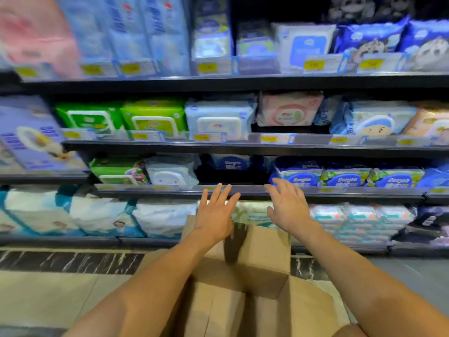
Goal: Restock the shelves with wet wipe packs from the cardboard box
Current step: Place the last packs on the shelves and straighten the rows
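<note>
An open brown cardboard box [262, 261] stands on the floor below my arms, its flaps up; its inside is dark and hidden. My left hand [216, 210] and my right hand [288, 205] are both open with fingers spread, empty, held in front of the third shelf's front edge [340, 192]. Between and above them that shelf has a dark gap with a dark blue wet wipe pack [230, 162] far back. Blue Deeyeo wet wipe packs [300, 176] stand just right of the gap, near my right fingertips. The picture is blurred.
Shelves hold rows of wipe packs: green packs [155, 117], a pale blue pack [218, 120], a pink pack [289, 110] set back. White and teal packs [102, 215] fill the bottom shelf. Beige floor tile [48, 295] lies left of the box.
</note>
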`<action>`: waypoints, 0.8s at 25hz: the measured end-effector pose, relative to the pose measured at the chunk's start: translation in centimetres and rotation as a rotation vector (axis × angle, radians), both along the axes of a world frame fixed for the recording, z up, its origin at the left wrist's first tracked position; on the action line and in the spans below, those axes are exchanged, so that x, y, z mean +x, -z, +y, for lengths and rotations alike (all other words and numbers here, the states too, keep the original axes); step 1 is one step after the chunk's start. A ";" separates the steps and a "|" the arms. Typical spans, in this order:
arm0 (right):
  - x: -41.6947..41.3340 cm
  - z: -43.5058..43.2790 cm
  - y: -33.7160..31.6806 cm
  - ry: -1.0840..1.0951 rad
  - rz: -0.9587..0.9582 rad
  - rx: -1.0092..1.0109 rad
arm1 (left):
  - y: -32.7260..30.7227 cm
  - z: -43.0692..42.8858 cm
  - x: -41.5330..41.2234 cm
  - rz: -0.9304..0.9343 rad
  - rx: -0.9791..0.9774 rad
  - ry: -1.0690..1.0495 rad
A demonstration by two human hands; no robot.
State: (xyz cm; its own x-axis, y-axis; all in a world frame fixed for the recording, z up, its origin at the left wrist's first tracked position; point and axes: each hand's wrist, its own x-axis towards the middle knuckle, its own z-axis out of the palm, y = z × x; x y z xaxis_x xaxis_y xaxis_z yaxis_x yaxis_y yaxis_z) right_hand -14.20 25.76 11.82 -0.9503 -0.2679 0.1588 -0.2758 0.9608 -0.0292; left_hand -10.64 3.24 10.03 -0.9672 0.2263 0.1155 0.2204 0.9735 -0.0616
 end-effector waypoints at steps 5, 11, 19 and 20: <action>1.2 -10.1 -1.5 -0.131 -0.015 -0.005 | -0.9 -11.4 3.3 -0.001 0.055 -0.197; -1.2 -21.4 -1.6 -0.212 -0.066 -0.053 | -1.0 -23.7 3.1 -0.008 0.100 -0.367; -7.7 -29.2 1.1 -0.161 0.000 -0.033 | 0.4 -31.7 -3.5 0.059 0.129 -0.396; -8.4 -29.5 1.5 -0.158 0.009 -0.024 | 0.7 -32.1 -4.3 0.079 0.131 -0.392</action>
State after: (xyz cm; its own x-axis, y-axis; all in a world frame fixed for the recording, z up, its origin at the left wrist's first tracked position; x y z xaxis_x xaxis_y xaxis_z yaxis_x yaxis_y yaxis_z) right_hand -22.61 -3.75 10.35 -0.8950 -0.4104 0.1750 -0.4242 0.9043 -0.0488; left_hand -14.95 -28.85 9.38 -0.9642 -0.1784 0.1963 -0.1684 0.9835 0.0664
